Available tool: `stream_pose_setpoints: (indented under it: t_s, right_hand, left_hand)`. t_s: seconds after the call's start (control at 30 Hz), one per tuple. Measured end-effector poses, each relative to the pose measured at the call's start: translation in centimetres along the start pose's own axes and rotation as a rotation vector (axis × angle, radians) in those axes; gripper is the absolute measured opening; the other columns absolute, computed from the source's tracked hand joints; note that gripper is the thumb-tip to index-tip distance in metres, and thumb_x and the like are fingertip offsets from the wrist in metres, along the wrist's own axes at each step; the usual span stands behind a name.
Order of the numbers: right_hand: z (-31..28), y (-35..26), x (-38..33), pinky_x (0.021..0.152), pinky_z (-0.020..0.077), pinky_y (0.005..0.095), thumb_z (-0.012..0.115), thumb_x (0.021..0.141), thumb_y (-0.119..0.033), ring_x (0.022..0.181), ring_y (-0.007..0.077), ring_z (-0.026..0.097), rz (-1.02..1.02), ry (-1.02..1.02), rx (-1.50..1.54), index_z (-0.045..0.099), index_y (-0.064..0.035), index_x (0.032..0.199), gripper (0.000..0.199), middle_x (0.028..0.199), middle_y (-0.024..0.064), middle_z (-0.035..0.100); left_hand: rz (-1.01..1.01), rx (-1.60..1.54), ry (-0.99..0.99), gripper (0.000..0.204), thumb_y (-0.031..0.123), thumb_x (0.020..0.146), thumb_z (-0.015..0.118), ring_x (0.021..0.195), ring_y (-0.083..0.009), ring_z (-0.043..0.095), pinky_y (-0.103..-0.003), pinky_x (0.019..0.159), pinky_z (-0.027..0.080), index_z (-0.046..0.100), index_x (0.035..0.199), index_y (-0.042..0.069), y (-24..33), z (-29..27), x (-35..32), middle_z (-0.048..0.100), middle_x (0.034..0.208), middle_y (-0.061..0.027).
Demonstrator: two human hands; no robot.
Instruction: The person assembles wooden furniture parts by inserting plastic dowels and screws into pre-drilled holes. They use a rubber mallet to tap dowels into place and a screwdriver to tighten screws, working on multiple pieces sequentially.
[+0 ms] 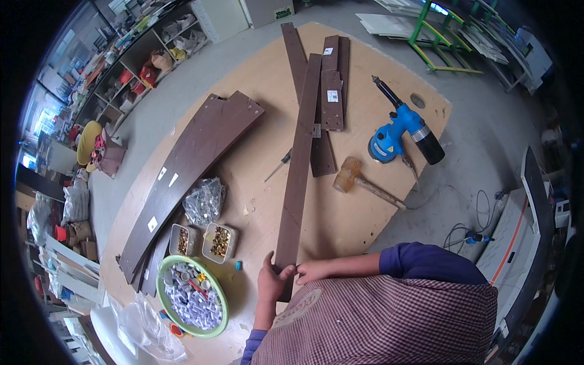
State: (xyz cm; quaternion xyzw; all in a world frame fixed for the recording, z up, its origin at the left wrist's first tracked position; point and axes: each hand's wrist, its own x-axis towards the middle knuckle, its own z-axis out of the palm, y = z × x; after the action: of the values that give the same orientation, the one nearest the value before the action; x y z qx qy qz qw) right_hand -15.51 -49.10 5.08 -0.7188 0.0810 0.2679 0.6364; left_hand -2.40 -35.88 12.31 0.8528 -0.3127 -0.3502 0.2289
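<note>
A long dark-brown board [298, 176] runs away from me across the table, its near end close to my body. My left hand [272, 281] is closed around the left edge of that end, thumb lying on top. From the right, my right hand [310, 271] reaches the opposite edge with its fingertips pinched together. Whether a small part sits in that pinch is hidden. Left of the board stand two small clear tubs, one with brass-coloured fittings [219, 242], the other with copper-coloured ones [182, 239]. A small teal piece [238, 266] lies beside them.
A green basin [224, 316] holds many white-purple pieces. Behind it are stacked wide brown boards [194, 152] and a bag of metal parts [205, 201]. A screwdriver [283, 159], shorter boards [331, 112], a mallet [348, 174] and a blue power tool [389, 137] lie farther off.
</note>
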Motion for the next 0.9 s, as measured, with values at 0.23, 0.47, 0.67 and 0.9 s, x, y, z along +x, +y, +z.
stream_pose_setpoints:
  t_s: [0.23,0.47,0.67,0.9]
  right_hand:
    - [-3.5,0.8,-0.5,0.085,0.0506,0.0362,0.067,0.092,-0.034,0.106,0.0217,0.060,-0.114,0.295,0.974,0.031,-0.0105,0.146,0.069,0.117,0.0093,0.060]
    - [-8.8,-0.2,1.1,0.087,0.0528,0.0387,0.071,0.090,-0.037,0.100,0.0199,0.063,-0.185,0.484,1.323,0.051,-0.0129,0.115,0.040,0.107,0.0066,0.066]
    - [-4.9,0.0,4.4,0.085,0.0542,0.0367,0.079,0.074,-0.055,0.107,0.0298,0.063,0.130,0.849,0.746,0.038,0.0128,0.127,0.095,0.117,0.0239,0.061]
    - [-3.9,2.2,3.3,0.085,0.0555,0.0401,0.070,0.090,-0.035,0.107,0.0244,0.063,0.037,0.630,1.192,0.049,-0.0025,0.129,0.055,0.122,0.0131,0.062]
  left_hand:
    - [-0.062,-0.403,-0.112,0.047,0.041,0.099,0.053,0.080,-0.0262,0.065,-0.036,0.076,0.051,0.061,0.116,-0.002,-6.0,-0.6,-5.0,0.069,0.087,-0.0141]
    - [-0.250,-0.804,-0.291,0.070,0.057,0.097,0.047,0.109,-0.0206,0.059,-0.033,0.098,0.043,0.052,0.133,-0.003,-6.1,-1.9,-13.7,0.064,0.115,-0.0156]
    - [-0.207,-0.501,-0.292,0.058,0.038,0.090,0.067,0.100,-0.0234,0.062,-0.037,0.086,0.049,0.054,0.129,-0.003,-8.7,0.0,-14.2,0.067,0.109,-0.0169]
    - [-0.248,-0.370,-0.075,0.031,0.020,0.091,0.065,0.084,-0.0262,0.068,-0.037,0.074,0.052,0.060,0.108,-0.005,-16.9,4.3,-15.1,0.069,0.091,-0.0237]
